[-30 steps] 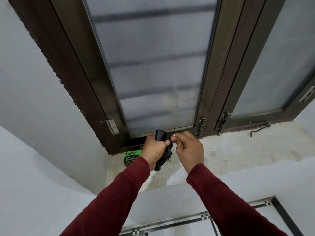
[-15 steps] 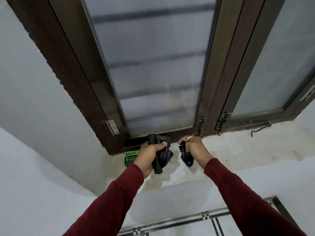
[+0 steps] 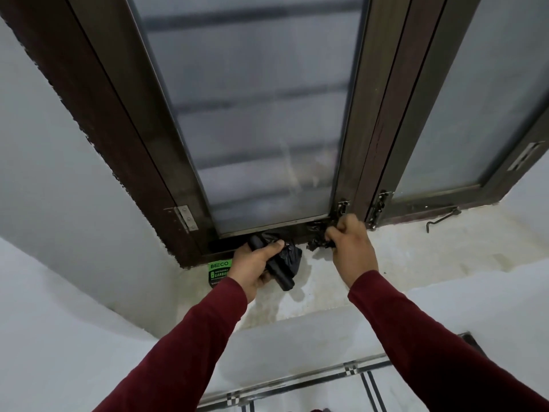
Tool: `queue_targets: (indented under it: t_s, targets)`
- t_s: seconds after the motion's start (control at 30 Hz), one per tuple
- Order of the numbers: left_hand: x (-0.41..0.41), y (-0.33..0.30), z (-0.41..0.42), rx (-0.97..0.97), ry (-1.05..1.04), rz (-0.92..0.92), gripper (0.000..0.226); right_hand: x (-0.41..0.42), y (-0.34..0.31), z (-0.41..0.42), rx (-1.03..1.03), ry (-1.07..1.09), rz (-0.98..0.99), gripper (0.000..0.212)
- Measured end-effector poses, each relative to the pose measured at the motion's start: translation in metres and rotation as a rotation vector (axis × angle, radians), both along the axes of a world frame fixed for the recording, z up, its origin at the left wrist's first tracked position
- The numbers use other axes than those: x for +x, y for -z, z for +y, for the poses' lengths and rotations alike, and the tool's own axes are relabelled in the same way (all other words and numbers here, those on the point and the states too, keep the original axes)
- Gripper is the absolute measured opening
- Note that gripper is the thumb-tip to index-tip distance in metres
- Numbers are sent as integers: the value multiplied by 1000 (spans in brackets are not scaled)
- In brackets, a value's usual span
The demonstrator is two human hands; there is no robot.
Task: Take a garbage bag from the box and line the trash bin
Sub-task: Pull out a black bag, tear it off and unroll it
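Left hand [image 3: 254, 263] fingers wrapped round black plastic garbage-bag roll [image 3: 274, 267], long axis slanting toward lower right; right hand [image 3: 352, 243] pinches torn-off crumpled black bag [image 3: 318, 234].

the green box [image 3: 219, 270] reads "beco" and, partly hidden, "garba".

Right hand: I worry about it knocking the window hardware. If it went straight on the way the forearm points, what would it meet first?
Probably the dark window frame at its bottom, near the metal latch just above the right hand, which grips a torn-off garbage bag. Depth is unclear.
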State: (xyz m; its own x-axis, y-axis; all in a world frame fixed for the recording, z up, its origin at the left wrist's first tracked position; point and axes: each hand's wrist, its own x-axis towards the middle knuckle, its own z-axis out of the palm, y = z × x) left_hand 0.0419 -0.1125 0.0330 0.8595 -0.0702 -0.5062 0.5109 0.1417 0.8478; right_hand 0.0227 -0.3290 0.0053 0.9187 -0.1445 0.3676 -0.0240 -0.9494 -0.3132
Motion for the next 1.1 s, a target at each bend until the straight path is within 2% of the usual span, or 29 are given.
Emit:
queue_targets:
  t_s: [0.07, 0.13, 0.17, 0.23, 0.33, 0.43, 0.5, 0.6, 0.7, 0.8, 0.83, 0.87, 0.93, 1.0, 1.1]
  targets:
    - [1, 2, -1, 55, -1, -4, 32, -1, 11, -5, -119, -17, -3, 23]
    - [0, -2, -2, 35, 4, 56, 30, -3, 22, -13, -228, -19, 107, 18]
    - [1, -4, -3, -2, 11, 107, 28, -5, 28, -16, -194, -6, 180, 20]
    - [2, -5, -3, -70, 27, 177, 22, -9, 37, -18, 4, -18, 282, 34]
    - [4, -1, -3, -89, 32, 158, 15, -17, 40, -16, 344, -63, 228, 56]
    - [4, 1, -4, -81, 51, 105, 6, -26, 34, -13, 684, 32, 72, 51]
    - [4, 2, -6, -75, 63, 67, 8, -32, 29, -8, 761, 83, -33, 51]
    - [3, 1, -10, -49, 66, 2, 10, -39, 23, 0, 935, 73, -79, 48]
    - [0, -1, -15, -11, 67, -68, 12, -44, 17, 5, 1097, 39, 15, 42]
    - [-2, -4, -19, 36, 70, -110, 13, -44, 5, 7, 1513, -25, 204, 24]
    - [-3, -4, -20, 49, 74, -123, 13, -43, 0, 7, 1632, -56, 288, 24]
    - [-4, -5, -20, 63, 83, -138, 13, -44, -4, 6, 1670, -93, 372, 29]
    - [-6, -6, -21, 89, 118, -163, 13, -42, -12, 7, 1616, -149, 498, 38]
    - [-8, -8, -21, 101, 156, -164, 12, -39, -17, 9, 1569, -187, 506, 33]
    - [-7, -13, -17, 113, 190, -144, 8, -34, -19, 8, 1627, -151, 446, 23]
